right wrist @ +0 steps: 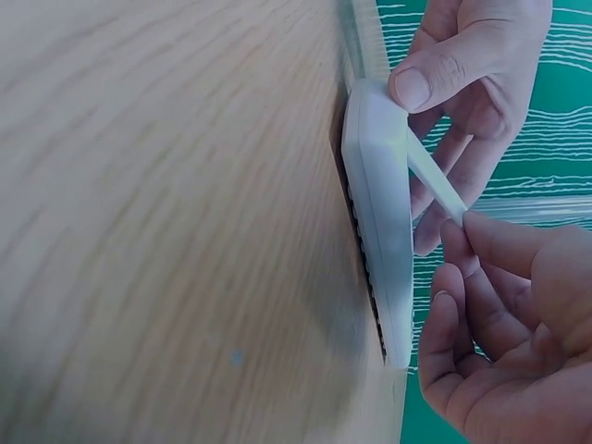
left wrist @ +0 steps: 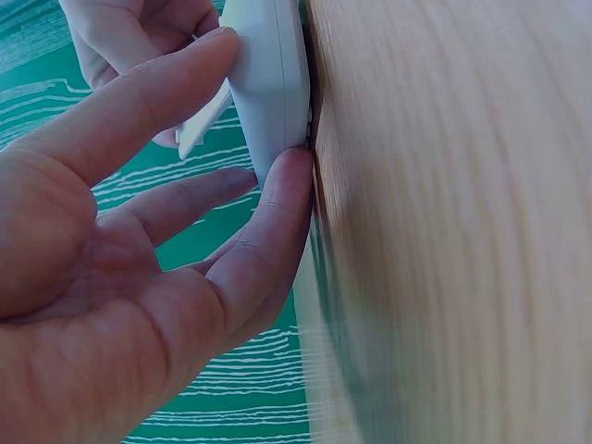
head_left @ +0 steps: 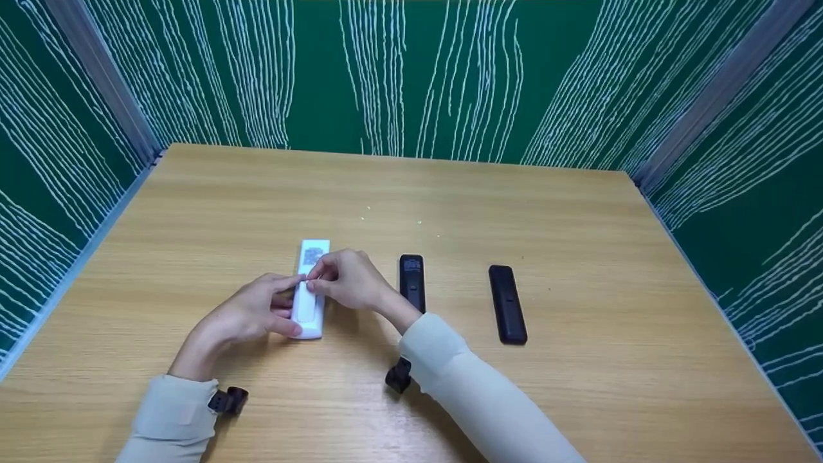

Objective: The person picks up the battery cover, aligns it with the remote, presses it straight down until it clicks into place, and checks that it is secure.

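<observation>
A white remote control lies face down on the table, its back towards me and a printed label at its far end. My left hand holds it from the left, with the thumb on its near end and fingers along its side. Between thumb and finger, my right hand pinches the free end of the white battery cover. The cover stands tilted up from the remote, its lower end still against the body near the left thumb in the right wrist view. The inside of the battery compartment is hidden.
To the right, a black remote control lies face down, partly behind my right forearm. Farther right lies another black remote control. Small white specks dot the wooden table beyond the remotes. Green walls with white lines enclose it.
</observation>
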`<action>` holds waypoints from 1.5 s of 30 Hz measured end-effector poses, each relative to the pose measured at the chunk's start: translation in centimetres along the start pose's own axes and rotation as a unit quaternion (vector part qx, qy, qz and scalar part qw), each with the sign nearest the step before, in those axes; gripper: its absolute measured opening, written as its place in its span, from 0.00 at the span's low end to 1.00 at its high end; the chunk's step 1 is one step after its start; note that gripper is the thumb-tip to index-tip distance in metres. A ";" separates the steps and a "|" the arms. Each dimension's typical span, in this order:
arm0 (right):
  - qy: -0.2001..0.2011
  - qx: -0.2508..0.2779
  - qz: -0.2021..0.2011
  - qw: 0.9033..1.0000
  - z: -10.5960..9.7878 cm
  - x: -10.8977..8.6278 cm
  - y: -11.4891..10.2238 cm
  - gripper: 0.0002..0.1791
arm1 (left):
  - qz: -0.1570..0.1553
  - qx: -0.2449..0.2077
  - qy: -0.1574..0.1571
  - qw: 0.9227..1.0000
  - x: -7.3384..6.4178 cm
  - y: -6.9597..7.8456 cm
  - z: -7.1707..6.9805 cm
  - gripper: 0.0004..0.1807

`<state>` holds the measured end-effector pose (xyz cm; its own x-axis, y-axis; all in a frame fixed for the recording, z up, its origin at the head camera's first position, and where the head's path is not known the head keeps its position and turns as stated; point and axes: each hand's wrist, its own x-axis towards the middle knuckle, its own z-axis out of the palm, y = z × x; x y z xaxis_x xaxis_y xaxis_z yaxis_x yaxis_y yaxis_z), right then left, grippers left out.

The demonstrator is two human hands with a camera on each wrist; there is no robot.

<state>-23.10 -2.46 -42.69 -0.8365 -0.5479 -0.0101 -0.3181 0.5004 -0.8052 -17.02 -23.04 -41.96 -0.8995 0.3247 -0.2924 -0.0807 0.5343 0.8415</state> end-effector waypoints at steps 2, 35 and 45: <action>0.000 0.003 0.000 1.000 0.1 0.0 0.0 0.03 | 0.000 0.001 0.000 1.000 0.0 0.0 0.0 0.52; 0.012 -0.018 0.009 1.000 1.2 0.5 0.6 0.02 | -0.005 -0.011 0.003 1.000 0.2 -0.1 0.0 0.52; 0.012 -0.026 0.012 1.000 1.2 0.6 0.7 0.03 | 0.001 -0.022 -0.001 1.000 0.1 -0.2 0.0 0.52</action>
<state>-23.28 -3.19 -43.96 -0.8542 -0.5198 -0.0135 -0.3204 0.5466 -0.7736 -17.09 -23.09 -42.16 -0.8990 0.3264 -0.2921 -0.0985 0.4990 0.8610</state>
